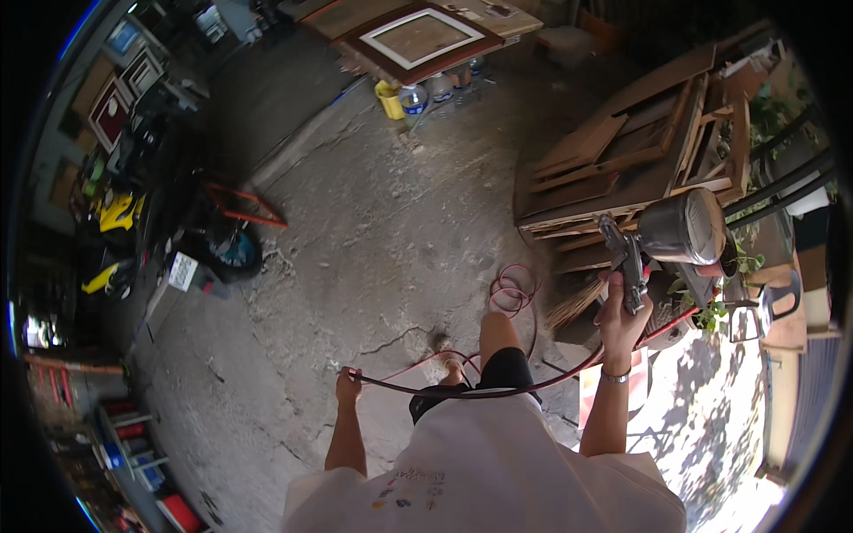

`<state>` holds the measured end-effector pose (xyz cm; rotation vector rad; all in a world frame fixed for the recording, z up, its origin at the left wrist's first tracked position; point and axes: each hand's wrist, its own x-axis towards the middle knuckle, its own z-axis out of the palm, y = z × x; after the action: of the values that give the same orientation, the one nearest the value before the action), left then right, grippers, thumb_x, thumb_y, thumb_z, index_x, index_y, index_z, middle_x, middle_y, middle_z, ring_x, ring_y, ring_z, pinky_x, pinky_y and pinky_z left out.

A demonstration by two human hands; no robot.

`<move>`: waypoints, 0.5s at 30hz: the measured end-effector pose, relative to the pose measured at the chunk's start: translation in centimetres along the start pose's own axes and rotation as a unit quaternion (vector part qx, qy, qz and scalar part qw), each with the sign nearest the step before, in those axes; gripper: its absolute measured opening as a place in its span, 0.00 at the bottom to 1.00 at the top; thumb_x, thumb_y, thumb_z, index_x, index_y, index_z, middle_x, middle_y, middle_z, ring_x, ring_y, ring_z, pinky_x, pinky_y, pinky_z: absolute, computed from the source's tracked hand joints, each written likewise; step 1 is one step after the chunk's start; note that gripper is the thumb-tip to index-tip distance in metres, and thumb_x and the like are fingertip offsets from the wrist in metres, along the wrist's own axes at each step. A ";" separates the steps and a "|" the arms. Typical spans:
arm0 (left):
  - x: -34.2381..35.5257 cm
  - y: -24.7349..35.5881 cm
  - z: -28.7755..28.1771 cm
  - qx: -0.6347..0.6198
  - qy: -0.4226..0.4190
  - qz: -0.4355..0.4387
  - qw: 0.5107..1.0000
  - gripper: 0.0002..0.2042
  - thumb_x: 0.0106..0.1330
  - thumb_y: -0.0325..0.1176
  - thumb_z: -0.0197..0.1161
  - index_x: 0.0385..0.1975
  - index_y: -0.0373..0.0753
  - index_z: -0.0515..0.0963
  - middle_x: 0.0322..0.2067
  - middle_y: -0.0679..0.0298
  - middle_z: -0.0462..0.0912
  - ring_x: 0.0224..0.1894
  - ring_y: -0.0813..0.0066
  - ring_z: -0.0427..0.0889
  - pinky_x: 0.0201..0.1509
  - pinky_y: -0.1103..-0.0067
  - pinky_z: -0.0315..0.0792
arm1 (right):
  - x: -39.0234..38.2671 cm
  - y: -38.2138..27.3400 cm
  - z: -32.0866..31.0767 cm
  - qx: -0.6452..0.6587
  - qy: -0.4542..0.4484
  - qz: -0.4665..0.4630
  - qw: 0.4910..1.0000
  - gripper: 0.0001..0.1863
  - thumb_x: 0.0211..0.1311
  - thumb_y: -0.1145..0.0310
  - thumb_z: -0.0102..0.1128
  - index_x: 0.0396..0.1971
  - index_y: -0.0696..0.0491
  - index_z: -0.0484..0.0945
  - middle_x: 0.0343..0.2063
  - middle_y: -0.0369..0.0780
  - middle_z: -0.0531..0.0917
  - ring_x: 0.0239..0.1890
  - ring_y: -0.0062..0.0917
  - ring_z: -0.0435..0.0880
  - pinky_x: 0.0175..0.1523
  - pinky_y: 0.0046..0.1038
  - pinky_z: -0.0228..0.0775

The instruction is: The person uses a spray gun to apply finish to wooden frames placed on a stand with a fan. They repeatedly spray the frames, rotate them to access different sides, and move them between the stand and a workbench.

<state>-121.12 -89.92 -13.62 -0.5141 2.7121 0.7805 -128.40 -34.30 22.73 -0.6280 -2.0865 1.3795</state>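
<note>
My right hand [622, 324] is raised at the right, its fingers wrapped round the handle of a metal spray gun [633, 271]. A large dull-metal cup [668, 233] is on the gun, tilted on its side. In front of my body at the left, my left hand [348, 389] is closed on a dark hose [462, 393]. That hose bows across my waist and turns reddish as it rises toward my right hand. Its join to the gun is hidden. Thin red hose coils [513, 291] lie loose on the concrete by my feet.
A brown picture frame with a white inner border [380, 60] rests on a table ahead, above a yellow container [389, 101] and bottles. Wooden panels [613, 147] are stacked at the right, near a straw broom [576, 304]. A motorcycle wheel [235, 253] stands at the left.
</note>
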 end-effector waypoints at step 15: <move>30.6 22.1 10.1 -0.091 -0.004 -0.090 0.992 0.22 0.66 0.51 0.61 0.44 0.35 0.72 0.34 0.42 0.82 0.40 0.41 0.81 0.44 0.61 0.74 | 33.6 5.5 15.9 0.032 0.146 0.004 0.989 0.16 0.70 0.64 0.55 0.41 0.65 0.78 0.29 0.42 0.85 0.10 0.11 0.69 0.12 0.18 0.57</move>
<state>-156.05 -74.79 -22.50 -0.7814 2.5557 0.9813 -163.35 -21.15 19.01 -0.7616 -1.8045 1.2679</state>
